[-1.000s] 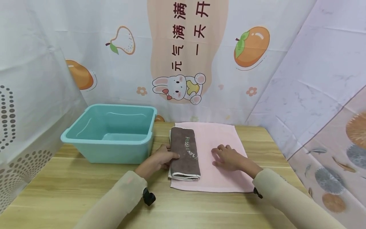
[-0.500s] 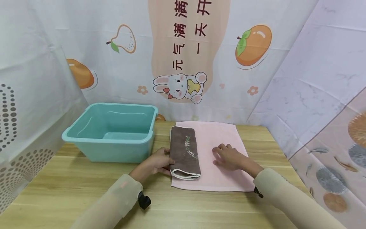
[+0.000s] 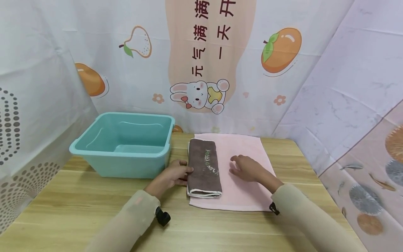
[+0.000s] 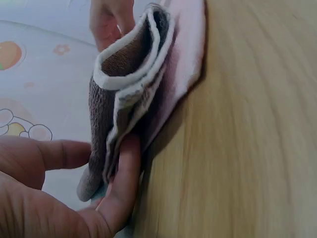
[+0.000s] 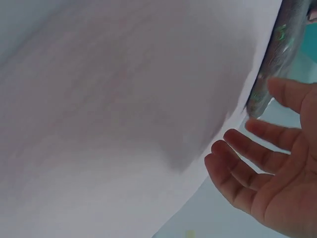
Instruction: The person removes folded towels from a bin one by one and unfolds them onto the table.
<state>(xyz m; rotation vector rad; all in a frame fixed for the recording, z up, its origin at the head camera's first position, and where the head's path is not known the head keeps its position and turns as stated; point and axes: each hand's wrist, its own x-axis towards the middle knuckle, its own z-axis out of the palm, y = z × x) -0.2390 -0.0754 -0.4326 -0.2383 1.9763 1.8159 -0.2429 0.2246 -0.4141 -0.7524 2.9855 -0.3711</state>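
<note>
A folded brown towel [image 3: 203, 178] with white edging and pale lettering lies on the left part of a pink towel [image 3: 240, 145], spread flat on the table. At the brown towel's left edge, my left hand [image 3: 175, 172] pinches the layers. The left wrist view shows the thumb against the brown face and a finger [image 4: 126, 168] tucked under the fold, whose end gapes a little. My right hand [image 3: 247, 168] is over the pink towel, to the right of the brown one. Its fingers [image 5: 257, 151] are spread and loosely bent, holding nothing.
A turquoise plastic basin [image 3: 126, 166] stands at the back left, close to my left hand. Its visible inside holds nothing. Printed curtains [image 3: 141, 84] hang behind the wooden table [image 3: 201, 231] and on both sides.
My left thumb has drawn back toward the brown towel's left edge. The towel's near end bulged open, then flattened again. My right hand has shifted slightly left.
</note>
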